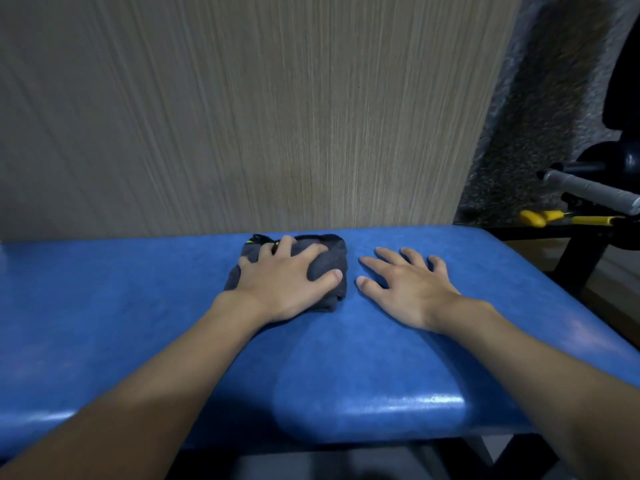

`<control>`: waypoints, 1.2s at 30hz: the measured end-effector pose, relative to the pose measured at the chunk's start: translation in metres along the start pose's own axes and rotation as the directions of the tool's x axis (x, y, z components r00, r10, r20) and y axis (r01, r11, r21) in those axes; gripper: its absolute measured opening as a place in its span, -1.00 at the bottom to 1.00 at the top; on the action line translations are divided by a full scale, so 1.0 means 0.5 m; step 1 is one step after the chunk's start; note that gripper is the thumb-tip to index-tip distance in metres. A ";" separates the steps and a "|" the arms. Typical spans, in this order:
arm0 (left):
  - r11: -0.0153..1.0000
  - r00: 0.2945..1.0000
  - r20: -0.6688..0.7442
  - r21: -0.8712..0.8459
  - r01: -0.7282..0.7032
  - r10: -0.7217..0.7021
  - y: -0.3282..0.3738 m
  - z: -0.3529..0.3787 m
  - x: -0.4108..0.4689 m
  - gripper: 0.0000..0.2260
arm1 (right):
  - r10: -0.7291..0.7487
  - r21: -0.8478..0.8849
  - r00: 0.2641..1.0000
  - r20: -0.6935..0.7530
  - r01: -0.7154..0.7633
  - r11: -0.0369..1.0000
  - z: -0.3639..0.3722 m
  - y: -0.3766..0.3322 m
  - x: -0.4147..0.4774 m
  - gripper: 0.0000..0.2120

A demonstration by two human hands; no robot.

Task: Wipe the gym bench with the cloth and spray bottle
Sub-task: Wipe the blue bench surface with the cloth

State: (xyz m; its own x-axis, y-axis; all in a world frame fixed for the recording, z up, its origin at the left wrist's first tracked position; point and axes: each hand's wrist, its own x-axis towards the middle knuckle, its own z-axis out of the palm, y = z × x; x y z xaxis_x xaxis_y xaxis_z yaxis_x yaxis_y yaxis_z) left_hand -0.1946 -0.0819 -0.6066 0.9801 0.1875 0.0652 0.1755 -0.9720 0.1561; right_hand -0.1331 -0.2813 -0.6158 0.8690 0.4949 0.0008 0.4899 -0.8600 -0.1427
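A blue padded gym bench [138, 306] spans the lower half of the head view. A folded dark grey cloth [329, 263] lies near its far edge, at the middle. My left hand [287, 282] lies spread on top of the cloth, with straight fingers pressing it down on the pad. Just to the right, my right hand [408, 285] rests flat on the bare blue pad, fingers spread, apart from the cloth. No spray bottle is in view.
A beige wood-grain wall panel [242, 116] stands directly behind the bench. At the right are black gym equipment [620, 161], a grey-taped bar handle [588, 188] and a yellow-handled tool [540, 218]. A black frame leg [575, 265] stands beyond the bench's right end.
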 end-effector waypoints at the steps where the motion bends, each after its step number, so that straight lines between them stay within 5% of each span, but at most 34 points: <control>1: 1.000 1.000 0.001 0.008 -0.007 0.007 0.002 0.000 -0.026 -0.47 | 0.002 0.004 1.000 -0.002 -0.002 1.000 -0.002 -0.001 -0.002 -0.42; 11: 0.996 0.999 -0.034 0.073 -0.040 0.042 0.019 -0.011 -0.273 -0.27 | -0.006 -0.106 1.000 -0.021 0.004 0.994 -0.030 -0.024 -0.023 -0.49; 15: 0.996 0.999 -0.025 0.078 -0.030 0.032 0.015 -0.009 -0.303 -0.24 | -0.050 -0.011 0.995 -0.089 0.049 0.999 -0.037 -0.050 -0.027 -0.49; 21: 0.999 0.999 0.032 0.009 -0.034 0.033 -0.001 -0.014 -0.222 -0.28 | -0.013 0.002 0.999 0.046 0.013 1.000 -0.001 -0.046 -0.026 -0.47; 36: 0.993 0.992 0.061 -0.032 0.115 -0.113 -0.049 -0.013 0.169 -0.43 | -0.038 -0.045 0.998 0.043 0.040 0.998 0.012 -0.042 -0.018 -0.45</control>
State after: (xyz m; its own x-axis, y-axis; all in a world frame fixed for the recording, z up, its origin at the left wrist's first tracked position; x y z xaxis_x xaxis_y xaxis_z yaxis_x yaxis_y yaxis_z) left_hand -0.1164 -0.0413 -0.5985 0.9577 0.2874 -0.0135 0.2845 -0.9389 0.1938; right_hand -0.1516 -0.2668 -0.6185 0.8459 0.5322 -0.0362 0.5270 -0.8443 -0.0975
